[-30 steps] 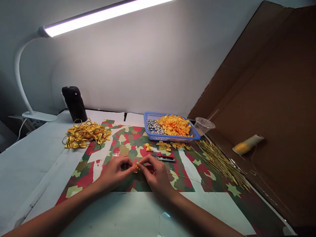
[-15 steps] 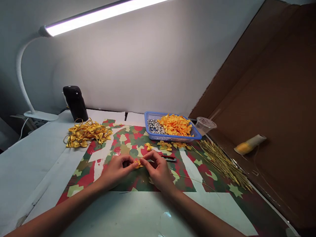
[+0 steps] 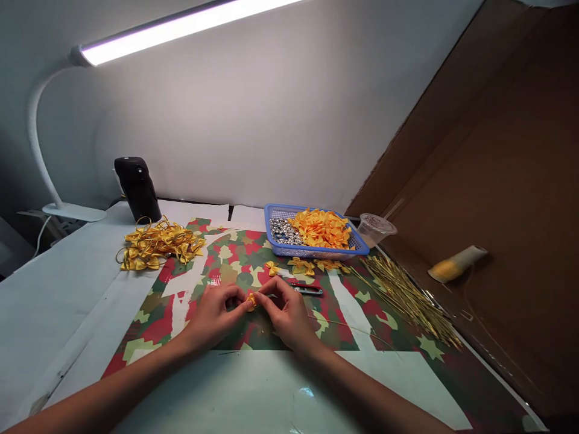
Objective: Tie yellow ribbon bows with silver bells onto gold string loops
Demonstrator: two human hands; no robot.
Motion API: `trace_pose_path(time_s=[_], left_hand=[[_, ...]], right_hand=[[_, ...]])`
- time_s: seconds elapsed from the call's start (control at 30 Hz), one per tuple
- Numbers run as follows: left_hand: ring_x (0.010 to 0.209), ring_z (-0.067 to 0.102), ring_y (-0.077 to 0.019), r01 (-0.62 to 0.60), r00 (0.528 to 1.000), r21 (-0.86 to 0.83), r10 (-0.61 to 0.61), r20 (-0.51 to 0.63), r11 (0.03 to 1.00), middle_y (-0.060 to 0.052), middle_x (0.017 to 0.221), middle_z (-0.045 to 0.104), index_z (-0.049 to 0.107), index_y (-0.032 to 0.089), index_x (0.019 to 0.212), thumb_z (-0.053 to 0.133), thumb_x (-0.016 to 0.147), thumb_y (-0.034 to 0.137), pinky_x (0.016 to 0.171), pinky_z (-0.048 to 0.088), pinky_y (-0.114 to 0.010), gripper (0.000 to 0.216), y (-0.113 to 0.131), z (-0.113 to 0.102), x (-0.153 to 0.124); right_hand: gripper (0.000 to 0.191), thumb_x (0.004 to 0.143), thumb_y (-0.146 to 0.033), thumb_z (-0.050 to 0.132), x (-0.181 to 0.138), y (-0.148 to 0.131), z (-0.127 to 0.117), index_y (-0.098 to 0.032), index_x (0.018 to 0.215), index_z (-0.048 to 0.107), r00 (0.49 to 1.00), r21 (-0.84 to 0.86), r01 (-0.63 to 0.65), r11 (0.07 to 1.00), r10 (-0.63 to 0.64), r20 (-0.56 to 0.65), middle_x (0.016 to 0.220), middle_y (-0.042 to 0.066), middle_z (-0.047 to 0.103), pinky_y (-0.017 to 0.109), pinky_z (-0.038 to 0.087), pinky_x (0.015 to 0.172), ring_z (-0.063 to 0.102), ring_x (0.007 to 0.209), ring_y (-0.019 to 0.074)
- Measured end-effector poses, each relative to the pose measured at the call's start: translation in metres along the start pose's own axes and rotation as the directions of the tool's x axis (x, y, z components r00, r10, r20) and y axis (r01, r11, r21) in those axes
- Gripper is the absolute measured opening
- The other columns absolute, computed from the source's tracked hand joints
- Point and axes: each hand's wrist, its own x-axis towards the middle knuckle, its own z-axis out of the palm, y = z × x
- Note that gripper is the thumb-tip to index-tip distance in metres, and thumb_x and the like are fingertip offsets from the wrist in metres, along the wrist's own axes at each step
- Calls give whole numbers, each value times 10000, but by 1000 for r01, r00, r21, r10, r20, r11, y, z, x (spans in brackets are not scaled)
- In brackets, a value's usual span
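Note:
A small yellow ribbon bow (image 3: pixel 251 301) is pinched between my two hands above the camouflage-patterned table cover. My left hand (image 3: pixel 219 310) grips it with thumb and fingertips from the left. From the right, my right hand (image 3: pixel 287 310) closes thumb and forefinger on its other side; the fingers partly hide the bow. A thin gold cord (image 3: pixel 348 325) runs out from under my right hand across the cover. Just beyond that hand lie thread snips (image 3: pixel 308 290), and past them a few loose yellow bows (image 3: pixel 302 266).
A blue basket (image 3: pixel 316 251) holds orange-yellow bows and silver beads. Corded bows (image 3: pixel 160 244) are heaped at left by a black bottle-like object (image 3: pixel 138 190). Gold cords (image 3: pixel 409 295) lie at right, near a plastic cup (image 3: pixel 376 228) and a thread spool (image 3: pixel 456 264). A lamp (image 3: pixel 190 33) hangs overhead.
My right fingertips have shifted slightly left, nearer the left ones. The bow has turned in the fingers and looks narrower and more upright.

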Motion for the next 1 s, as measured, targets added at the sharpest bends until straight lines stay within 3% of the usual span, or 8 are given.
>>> trace_pose_path(time_s=[0.43, 0.77, 1.0], left_hand=[[621, 521, -151, -56, 998, 18, 57, -31, 998, -12, 664, 632, 610, 173, 648, 515, 794, 456, 573, 370, -247, 333, 0, 1, -1], [615, 553, -149, -82, 992, -69, 75, -102, 994, -1, 644, 606, 598, 176, 679, 529, 802, 437, 560, 420, -234, 297, 9, -1, 0], [590, 554, -140, 5, 991, -230, -34, -126, 973, 11, 641, 616, 611, 181, 751, 569, 795, 459, 539, 409, -223, 285, 6, -2, -1]], right_hand=[[235, 756, -378, 614, 4, 5, -1, -178, 677, 519, 999, 46, -30, 998, 31, -19, 623, -22, 536, 219, 406, 536, 507, 565, 115], [216, 787, -383, 612, 1, -1, -1, -175, 738, 581, 996, 54, 45, 997, -41, -80, 713, 13, 614, 223, 500, 588, 597, 651, 135], [185, 787, -354, 613, 0, -2, -4, -181, 721, 593, 988, 24, 100, 995, -96, -120, 741, 16, 615, 219, 531, 573, 617, 686, 140]])
